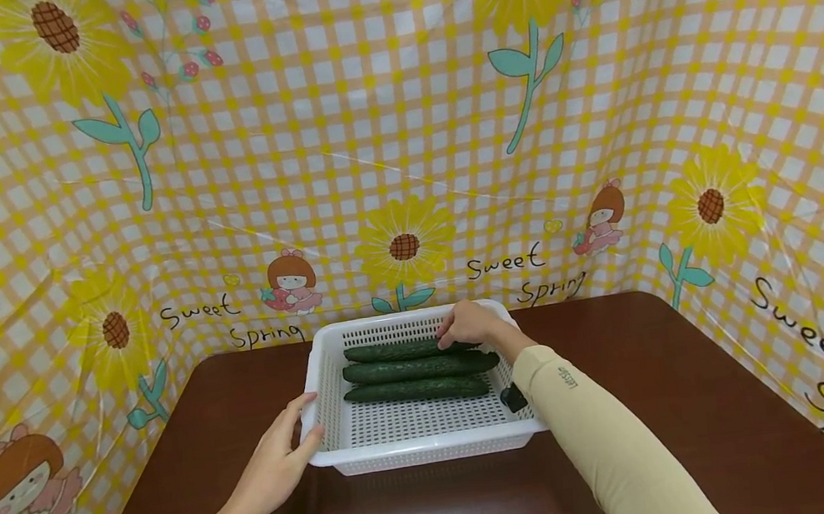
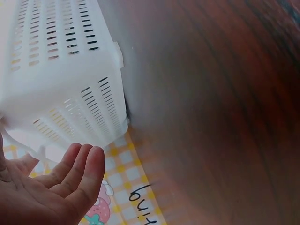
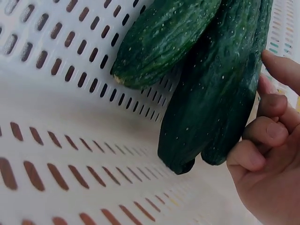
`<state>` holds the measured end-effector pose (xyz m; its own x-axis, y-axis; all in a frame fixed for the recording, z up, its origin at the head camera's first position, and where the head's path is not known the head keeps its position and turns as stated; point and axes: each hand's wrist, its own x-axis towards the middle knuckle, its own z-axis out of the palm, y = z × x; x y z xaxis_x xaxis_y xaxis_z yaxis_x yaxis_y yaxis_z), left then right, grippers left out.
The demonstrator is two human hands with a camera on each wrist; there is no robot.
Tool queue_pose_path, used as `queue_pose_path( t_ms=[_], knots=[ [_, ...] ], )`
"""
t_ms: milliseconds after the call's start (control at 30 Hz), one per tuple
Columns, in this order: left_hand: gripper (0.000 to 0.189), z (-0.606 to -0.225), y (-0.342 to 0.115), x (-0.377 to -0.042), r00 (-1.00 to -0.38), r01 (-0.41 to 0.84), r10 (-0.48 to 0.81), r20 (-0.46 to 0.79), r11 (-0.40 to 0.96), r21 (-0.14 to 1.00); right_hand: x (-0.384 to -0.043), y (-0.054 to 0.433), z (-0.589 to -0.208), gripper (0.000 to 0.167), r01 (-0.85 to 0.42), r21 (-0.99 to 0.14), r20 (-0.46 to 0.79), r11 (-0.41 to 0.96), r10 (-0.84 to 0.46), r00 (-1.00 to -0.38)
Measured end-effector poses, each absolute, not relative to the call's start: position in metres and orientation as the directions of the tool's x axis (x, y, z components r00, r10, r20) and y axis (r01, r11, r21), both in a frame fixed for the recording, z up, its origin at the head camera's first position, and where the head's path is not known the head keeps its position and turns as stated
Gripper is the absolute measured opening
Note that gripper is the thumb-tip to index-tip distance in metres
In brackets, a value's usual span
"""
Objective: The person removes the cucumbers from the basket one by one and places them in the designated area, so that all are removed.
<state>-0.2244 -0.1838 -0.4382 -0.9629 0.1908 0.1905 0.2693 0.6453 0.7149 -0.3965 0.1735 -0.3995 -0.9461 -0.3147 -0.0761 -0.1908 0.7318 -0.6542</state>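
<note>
Apparently, on the dark table (image 1: 682, 388), the white basket (image 1: 431, 442) is steadied by the left hand (image 1: 278, 459). Inside, beyond two nearer cucumbers (image 1: 419, 368), the rear cucumber (image 1: 392, 351) is pinched by the right hand (image 1: 468, 324); its positioning seems in hand, and a controlled grip is called for. Straight left fingers (image 2: 93, 164) are revealed only by the left wrist view, curled right fingers (image 3: 267, 131) only by the right.

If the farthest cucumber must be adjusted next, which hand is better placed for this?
Probably the right hand: it reaches inside the white basket, fingers at the farthest cucumber's right end. The left hand is outside, at the basket's left rim.
</note>
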Motion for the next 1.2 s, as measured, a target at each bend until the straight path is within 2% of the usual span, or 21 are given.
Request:
queue_pose_path(
  t_ms=[233, 367, 733, 967, 1200],
  knots=[
    [0.057, -0.4388, -0.1840, -0.2251, -0.964, 0.264, 0.200, 0.175, 0.630, 0.731, -0.3967, 0.1665, -0.3983, 0.004, -0.216, -0.605, -0.065, 0.766, -0.318, -0.946],
    [0.057, -0.4384, -0.1830, -0.2254, -0.962, 0.270, 0.206, 0.178, 0.626, 0.732, -0.3951, 0.1656, -0.3973, 0.009, -0.264, -0.577, -0.044, 0.773, -0.352, -0.935],
    [0.055, -0.4380, -0.1816, -0.2250, -0.962, 0.272, 0.205, 0.182, 0.625, 0.731, -0.3946, 0.1718, -0.3997, 0.007, -0.282, -0.605, -0.048, 0.745, -0.387, -0.921],
    [0.054, -0.4359, -0.1815, -0.2254, -0.960, 0.279, 0.210, 0.187, 0.631, 0.724, -0.3966, 0.1752, -0.3984, 0.026, -0.292, -0.605, -0.076, 0.741, -0.419, -0.905],
    [0.053, -0.4394, -0.1814, -0.2263, -0.963, 0.267, 0.195, 0.185, 0.625, 0.733, -0.3961, 0.1726, -0.3949, 0.030, -0.287, -0.586, -0.128, 0.758, -0.436, -0.891]
  ],
)
